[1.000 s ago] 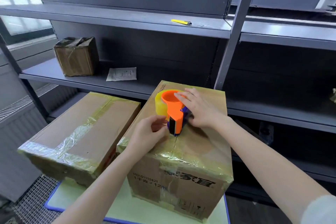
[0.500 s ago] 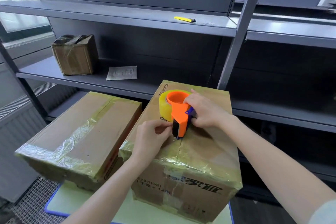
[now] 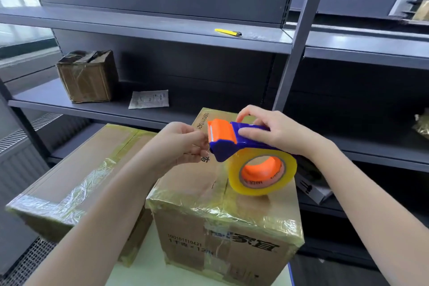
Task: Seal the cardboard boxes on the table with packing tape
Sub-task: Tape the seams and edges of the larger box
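Two cardboard boxes stand side by side on the table (image 3: 139,267). The right box (image 3: 222,234) has printed text on its front and shiny tape along its top edges. The left box (image 3: 76,169) is flatter and is taped too. My right hand (image 3: 276,132) grips an orange and blue tape dispenser (image 3: 232,141), lifted above the right box, with its clear tape roll (image 3: 262,172) hanging below. My left hand (image 3: 185,146) pinches the tape end at the dispenser's orange cutter.
Grey metal shelving (image 3: 162,28) stands behind the table. A small taped box (image 3: 88,76) and a paper slip (image 3: 149,99) lie on the middle shelf. A yellow utility knife (image 3: 228,32) lies on the upper shelf. A metal grate (image 3: 27,260) covers the floor at left.
My right hand lifted the dispenser off the right box's top and turned it on its side. My left hand rose with it and now pinches at the cutter.
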The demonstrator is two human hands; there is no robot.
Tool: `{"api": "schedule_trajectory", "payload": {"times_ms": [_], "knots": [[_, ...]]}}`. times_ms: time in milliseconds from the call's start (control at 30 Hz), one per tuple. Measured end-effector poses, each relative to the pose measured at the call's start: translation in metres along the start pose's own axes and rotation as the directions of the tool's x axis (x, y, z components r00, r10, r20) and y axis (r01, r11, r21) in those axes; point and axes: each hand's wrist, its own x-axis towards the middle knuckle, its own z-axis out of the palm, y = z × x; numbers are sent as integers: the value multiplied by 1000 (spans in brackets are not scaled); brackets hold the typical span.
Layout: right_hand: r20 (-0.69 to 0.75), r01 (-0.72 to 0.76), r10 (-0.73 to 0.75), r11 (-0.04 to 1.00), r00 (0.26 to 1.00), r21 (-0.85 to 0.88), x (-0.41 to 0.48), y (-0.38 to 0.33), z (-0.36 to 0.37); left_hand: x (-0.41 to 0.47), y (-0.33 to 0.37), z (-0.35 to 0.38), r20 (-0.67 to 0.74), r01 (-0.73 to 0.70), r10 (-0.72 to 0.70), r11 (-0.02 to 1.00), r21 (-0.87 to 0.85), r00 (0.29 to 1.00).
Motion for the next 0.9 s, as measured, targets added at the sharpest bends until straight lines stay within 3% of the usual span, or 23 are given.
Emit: {"api": "schedule_trajectory", "payload": {"times_ms": [133,300,400,733,900], "knots": [[-9,20,-20,999,1000,-46,-10,9,10,4,-9,-1,3,65,-65,998,23,998],[11,136,-147,887,989,-442,-21,12,8,2,-10,-2,-8,87,-87,996,31,996],[44,158,-163,802,986,-577,-25,11,15,-4,-11,1,-58,87,-85,996,29,995],[18,219,-256,786,967,-578,-24,8,17,-17,-19,4,-144,103,-95,993,51,985],[41,208,-229,779,973,-592,-31,-9,24,-22,-30,1,-198,4,27,987,158,980]]}}
